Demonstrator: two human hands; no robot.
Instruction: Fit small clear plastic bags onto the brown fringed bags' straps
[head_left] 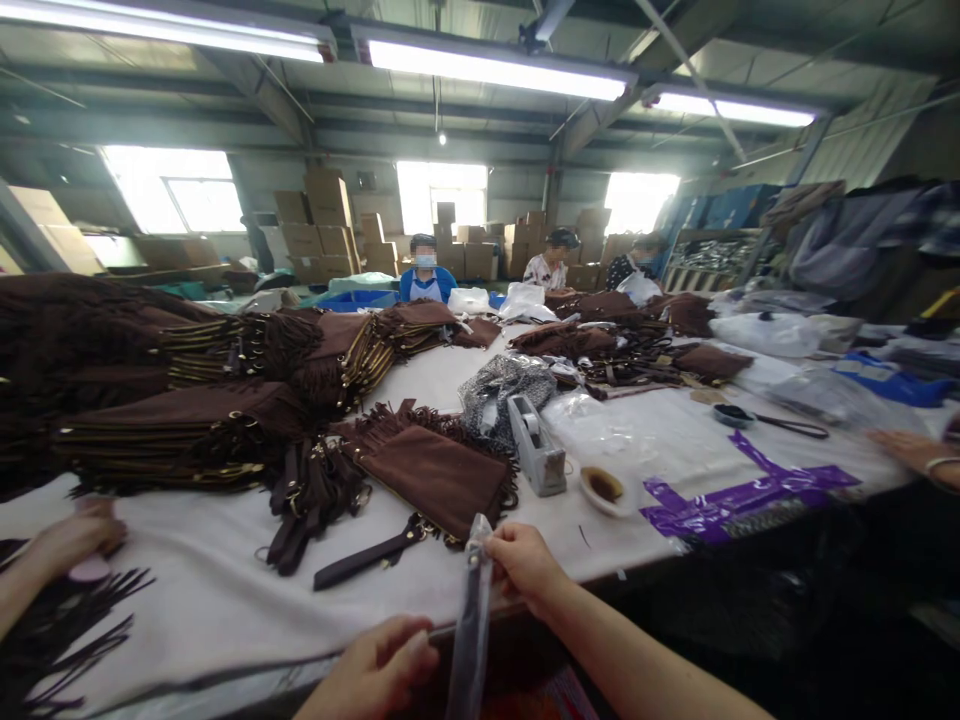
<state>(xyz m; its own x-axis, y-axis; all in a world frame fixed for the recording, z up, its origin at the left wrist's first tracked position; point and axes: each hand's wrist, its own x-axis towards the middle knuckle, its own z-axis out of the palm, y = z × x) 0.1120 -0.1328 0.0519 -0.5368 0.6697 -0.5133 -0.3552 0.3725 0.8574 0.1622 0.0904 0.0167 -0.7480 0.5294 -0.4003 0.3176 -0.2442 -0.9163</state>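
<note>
My right hand (529, 568) pinches the upper end of a dark wrist strap (470, 615) covered in a clear plastic sleeve. The strap hangs down over the table's front edge, and its lower end runs out of view. To its left is my left hand (379, 668), fingers loosely bent and apart, with a small gap to the sleeve. Just beyond, a brown fringed pouch (431, 475) lies flat on the white-covered table (232, 590). Beside it rests a loose dark strap (367, 555) with metal clasps, and more straps (311, 500) lie in a heap.
Stacked brown pouches (180, 430) fill the left side. A tape dispenser (536, 450), a tape roll (602, 490) and purple plastic (742, 500) lie to the right. Other people's hands show at the left (94, 530) and right (911, 452) edges. Several co-workers sit opposite.
</note>
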